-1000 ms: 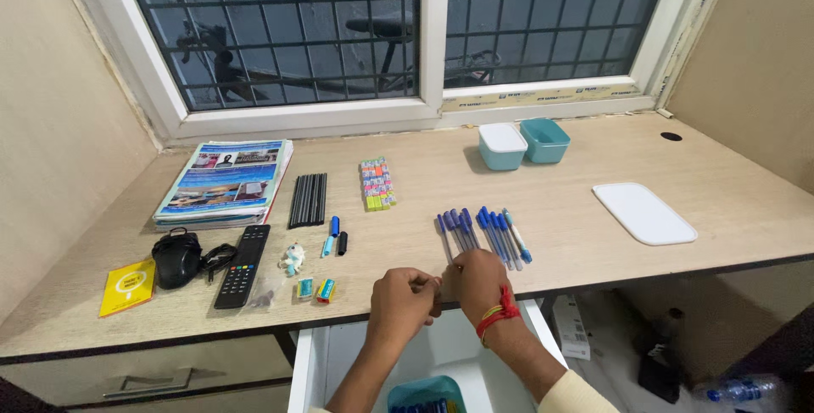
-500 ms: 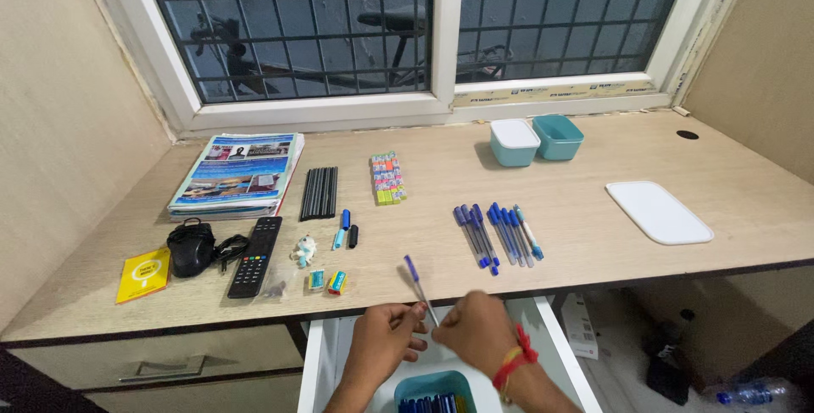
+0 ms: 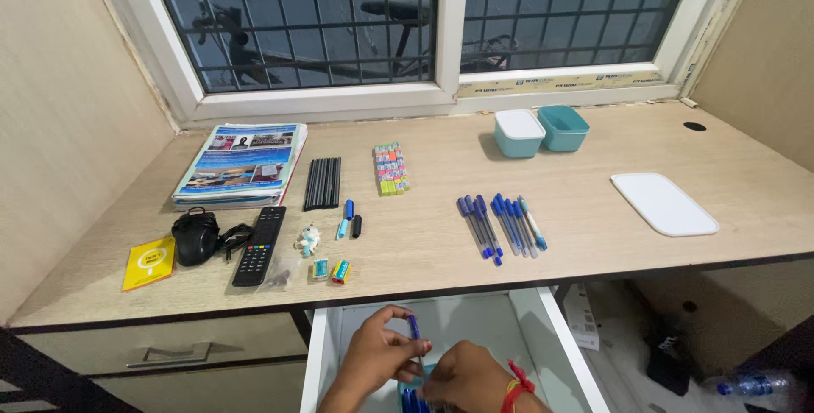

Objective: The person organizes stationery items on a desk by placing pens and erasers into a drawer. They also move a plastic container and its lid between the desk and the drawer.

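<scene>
Over the open white drawer [image 3: 534, 332] below the desk edge, both my hands hold one blue-capped pen [image 3: 414, 330] upright. My left hand [image 3: 379, 358] pinches it near the cap. My right hand [image 3: 468, 381], with a red thread on the wrist, grips its lower part. A teal container [image 3: 409, 394] with several blue pens sits in the drawer under my hands, mostly hidden. Two groups of blue pens [image 3: 502, 225] lie on the wooden desk [image 3: 593, 243] above the drawer.
On the desk: a stack of magazines [image 3: 242, 165], black pencils [image 3: 323, 182], colourful erasers [image 3: 391, 169], a black remote [image 3: 259, 245], a mouse [image 3: 196, 237], a yellow booklet [image 3: 150, 263], two teal boxes [image 3: 540, 131], a white lid [image 3: 664, 203]. A barred window [image 3: 424, 23] is behind.
My hands dropped from the desk edge down into the open drawer, carrying one blue pen taken from the row on the desk. The view tilted downward.
</scene>
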